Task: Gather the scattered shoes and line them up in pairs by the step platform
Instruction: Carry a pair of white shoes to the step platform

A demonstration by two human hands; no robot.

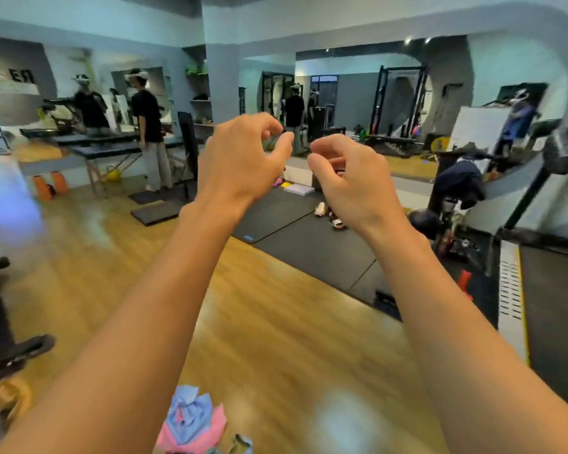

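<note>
While a crumpled pink and blue heap point(191, 421), too blurred to tell cloth from paper, is lying at the near edge of the tan wooden floor point(276, 322), both bare forearms are reaching up and away over the boards. The left hand point(243, 158) is hanging in the air with its fingers curled toward the thumb, a narrow gap showing between the tips, and it is gripping nothing. Just to its right, the right hand point(351, 181) is curling its fingers in toward the palm and is likewise holding nothing. On the right, a grey and black treadmill point(538, 306) is standing beside the black rubber floor mats point(309, 253). Farther out on those mats, a pale cream shoe point(320, 209) and a dark shoe with white and orange on it point(336, 221) are lying just beside each other, partly hidden behind the right wrist and well apart from both hands. A low flat black board point(156, 213) is lying on the wood left of the mats. At the far left, a person in a black shirt point(150, 132) is standing by a dark table point(112, 149).
</note>
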